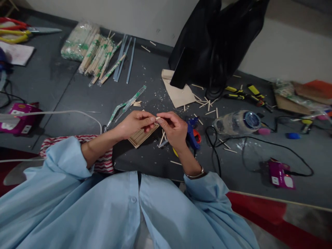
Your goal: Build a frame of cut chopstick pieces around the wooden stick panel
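In front of my chest, both hands come together fingertip to fingertip. My left hand (pixel 137 123) and my right hand (pixel 174 128) are closed in a pinch on one short piece of wooden stick (pixel 157 118), mostly covered by the fingers. Just under the hands lies a small panel of wooden sticks (pixel 141 137) set side by side, partly hidden by my left hand. A few cut stick pieces (pixel 137 103) rest beyond it. To the right of my right hand is a blue glue gun (pixel 193 135), with loose sticks (pixel 163 137) below the fingers.
Wrapped chopsticks (pixel 100 57) and grey strips (pixel 124 58) lie at the back left, near scissors (pixel 28 31). A black bag (pixel 215 41) stands behind. Rightward are a plastic bottle (pixel 236 122), cutting tools (pixel 243 95), cables and a purple power adapter (pixel 281 174). Striped cloth (pixel 103 160) lies by my left forearm.
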A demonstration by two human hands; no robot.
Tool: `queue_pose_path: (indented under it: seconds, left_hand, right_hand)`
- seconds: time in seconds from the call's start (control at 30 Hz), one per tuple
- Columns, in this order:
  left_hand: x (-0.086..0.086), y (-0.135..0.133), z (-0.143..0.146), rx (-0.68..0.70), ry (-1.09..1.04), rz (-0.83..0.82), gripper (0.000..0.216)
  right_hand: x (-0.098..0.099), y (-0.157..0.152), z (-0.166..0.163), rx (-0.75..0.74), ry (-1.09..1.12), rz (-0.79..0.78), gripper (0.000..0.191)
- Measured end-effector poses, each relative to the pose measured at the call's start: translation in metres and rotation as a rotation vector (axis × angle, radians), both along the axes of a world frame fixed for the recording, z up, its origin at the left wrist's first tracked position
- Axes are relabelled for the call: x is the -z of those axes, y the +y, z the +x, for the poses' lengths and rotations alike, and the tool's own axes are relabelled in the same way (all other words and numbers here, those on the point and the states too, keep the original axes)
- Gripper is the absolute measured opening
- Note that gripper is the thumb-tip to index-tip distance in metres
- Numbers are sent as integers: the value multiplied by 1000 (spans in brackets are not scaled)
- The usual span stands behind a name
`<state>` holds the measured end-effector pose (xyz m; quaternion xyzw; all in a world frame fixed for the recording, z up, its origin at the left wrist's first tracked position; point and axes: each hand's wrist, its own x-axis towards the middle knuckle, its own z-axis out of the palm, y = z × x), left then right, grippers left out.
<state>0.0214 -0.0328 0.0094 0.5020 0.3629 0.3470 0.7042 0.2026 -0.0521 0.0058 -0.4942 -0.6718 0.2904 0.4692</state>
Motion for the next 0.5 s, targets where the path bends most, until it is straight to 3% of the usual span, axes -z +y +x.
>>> queue_pose_path:
  seconds: [0.2,0.37,0.5]
  left_hand:
    - [-1,0,2,9,-38,-51,43]
    - [-4,0,1,-10,-123,-175,42]
    - [-2,-1,1,24,-123,-179,45]
  right_hand:
    - [2,1,1,-14,27,-28,16]
    - [6,1,1,-35,110,-115,37]
    - [4,1,0,-13,96,-132,28]
